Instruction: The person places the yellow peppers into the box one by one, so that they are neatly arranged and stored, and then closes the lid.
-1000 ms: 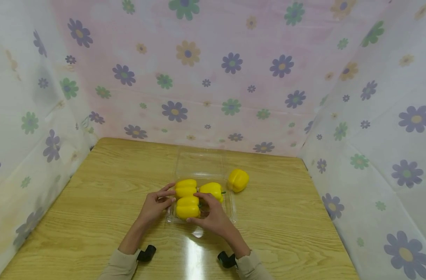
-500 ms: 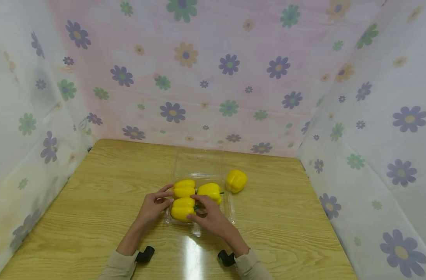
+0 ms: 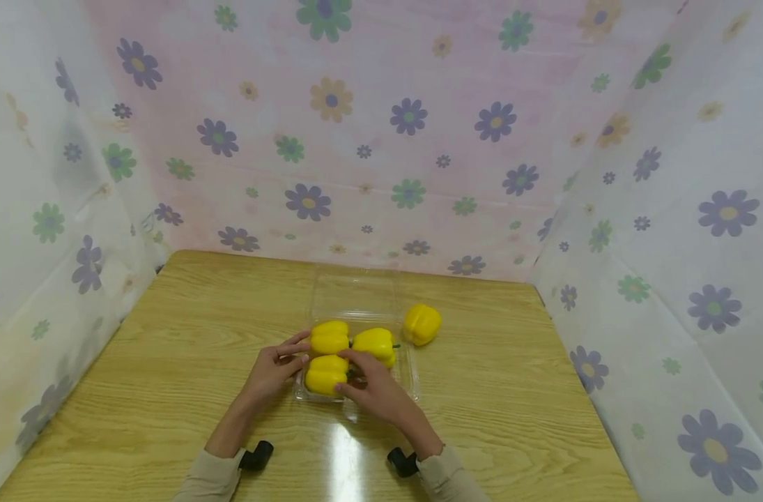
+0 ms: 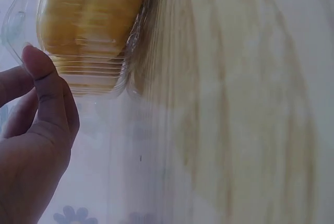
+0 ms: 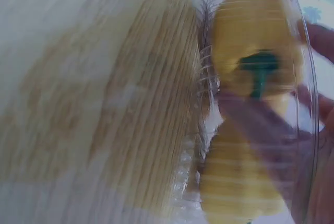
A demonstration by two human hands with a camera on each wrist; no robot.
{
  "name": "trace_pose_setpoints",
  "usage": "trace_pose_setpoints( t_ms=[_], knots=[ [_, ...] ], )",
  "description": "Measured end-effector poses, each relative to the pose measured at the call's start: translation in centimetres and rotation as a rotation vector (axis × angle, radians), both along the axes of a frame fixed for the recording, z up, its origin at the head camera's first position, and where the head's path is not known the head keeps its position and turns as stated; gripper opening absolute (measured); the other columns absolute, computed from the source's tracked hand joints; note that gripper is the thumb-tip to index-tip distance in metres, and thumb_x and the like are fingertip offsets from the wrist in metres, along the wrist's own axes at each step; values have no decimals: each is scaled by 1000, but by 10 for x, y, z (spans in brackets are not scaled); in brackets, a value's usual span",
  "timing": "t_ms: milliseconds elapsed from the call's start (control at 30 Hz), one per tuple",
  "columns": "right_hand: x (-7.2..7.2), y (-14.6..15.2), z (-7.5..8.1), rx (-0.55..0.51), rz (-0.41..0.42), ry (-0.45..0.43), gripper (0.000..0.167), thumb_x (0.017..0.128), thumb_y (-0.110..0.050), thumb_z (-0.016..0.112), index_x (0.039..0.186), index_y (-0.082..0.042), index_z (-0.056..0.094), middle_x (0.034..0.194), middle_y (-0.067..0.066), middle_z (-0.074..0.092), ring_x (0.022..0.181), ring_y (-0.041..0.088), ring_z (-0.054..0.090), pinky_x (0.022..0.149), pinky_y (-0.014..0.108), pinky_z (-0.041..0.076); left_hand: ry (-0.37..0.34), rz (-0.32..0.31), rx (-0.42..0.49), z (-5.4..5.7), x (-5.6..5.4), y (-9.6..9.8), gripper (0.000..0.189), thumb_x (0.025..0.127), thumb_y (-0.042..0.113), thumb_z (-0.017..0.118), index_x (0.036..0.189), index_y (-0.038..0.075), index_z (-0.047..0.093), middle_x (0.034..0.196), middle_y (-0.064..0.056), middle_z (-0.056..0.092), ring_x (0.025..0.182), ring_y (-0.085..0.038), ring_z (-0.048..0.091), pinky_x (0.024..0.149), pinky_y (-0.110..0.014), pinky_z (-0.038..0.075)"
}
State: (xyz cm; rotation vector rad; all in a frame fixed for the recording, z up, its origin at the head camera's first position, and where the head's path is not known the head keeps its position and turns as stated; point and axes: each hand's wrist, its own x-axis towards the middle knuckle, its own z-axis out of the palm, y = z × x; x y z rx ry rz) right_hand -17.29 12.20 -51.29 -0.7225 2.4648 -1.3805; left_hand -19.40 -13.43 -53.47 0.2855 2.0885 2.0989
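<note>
A clear plastic clamshell container [image 3: 410,382] lies on the table with several yellow bell peppers in it. My right hand [image 3: 375,390] holds the front-left bell pepper [image 3: 323,378] between thumb and fingers, over the stem end. Behind it lies the back-left bell pepper [image 3: 328,337]. The right bell pepper [image 3: 373,346] points its green stem to the right. At the container's left side, my left hand [image 3: 270,376] pinches the rim, its fingertips right beside the left peppers. Through the wall, the left wrist view shows a yellow bell pepper [image 4: 94,20] near the thumb.
Another yellow bell pepper [image 3: 422,325] lies on the wooden table [image 3: 494,390], just outside the container's back right corner. The container's lid [image 3: 356,293] is folded back toward the flowered cloth [image 3: 368,139], which encloses the table at the back and both sides.
The front-left bell pepper has shifted left inside the container, up to the left wall, with my right hand moving along. My left hand stays at the container's left rim.
</note>
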Motion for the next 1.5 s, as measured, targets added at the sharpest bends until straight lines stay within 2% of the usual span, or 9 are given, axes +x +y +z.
trace_pose_setpoints(
  t_ms=[100,233,367,633,767,867,1033,1267,1500],
  knots=[
    [-2,-1,-1,29,-2,16,57,100,-39,65,150,-19,46,145,7,51,125,23,59,97,29,55,-19,-33,16,0,-1,-2,34,100,6,64,129,-12,63,160,-17,39,129,-40,56,79,-21,58],
    [-3,0,-1,27,-5,25,56,100,-40,66,149,-20,47,144,6,52,123,23,60,97,32,55,-32,-62,47,1,-2,-3,36,100,5,63,131,-14,61,162,-19,35,116,-23,66,75,-21,58],
    [-1,0,-2,37,-13,52,56,99,-40,67,149,-20,48,143,7,54,123,22,60,97,32,56,-41,-71,66,1,-2,-3,37,100,3,63,132,-15,59,163,-19,33,106,-10,67,71,-21,57],
    [1,-3,0,76,-44,134,58,101,-39,64,150,-12,50,145,10,56,123,24,61,95,33,57,-26,-45,68,4,-1,-2,34,99,0,62,130,-15,60,161,-20,35,98,-10,68,67,-20,55],
    [2,-3,2,-8,-72,125,51,102,-31,64,147,-8,53,141,11,57,125,28,59,94,33,57,-28,-44,62,5,-1,-2,34,100,0,62,130,-15,60,161,-21,35,94,-9,67,67,-21,55],
    [4,0,4,-117,-85,127,45,102,-22,64,142,-4,55,139,14,58,126,34,59,96,41,57,-34,-44,64,4,-1,-3,34,99,-1,62,130,-15,60,161,-20,35,89,-9,66,66,-21,55],
    [3,12,4,-253,-148,191,37,100,-12,65,135,2,61,132,21,63,119,40,62,95,51,56,-36,-43,72,5,-1,-3,35,99,-2,61,131,-16,59,162,-21,34,86,-9,65,65,-20,54],
    [-6,41,0,-391,-320,267,25,101,-2,61,124,3,67,122,25,68,111,38,64,95,36,57,-45,-43,71,5,-1,-3,35,99,-2,62,131,-16,59,162,-20,34,90,-9,66,65,-20,53],
    [-27,75,-1,-471,-423,308,22,97,7,61,117,8,69,119,30,67,112,34,65,96,24,54,-45,-34,58,1,-1,-3,34,99,-1,62,130,-15,61,162,-20,35,93,-9,66,66,-19,54]
  ],
)
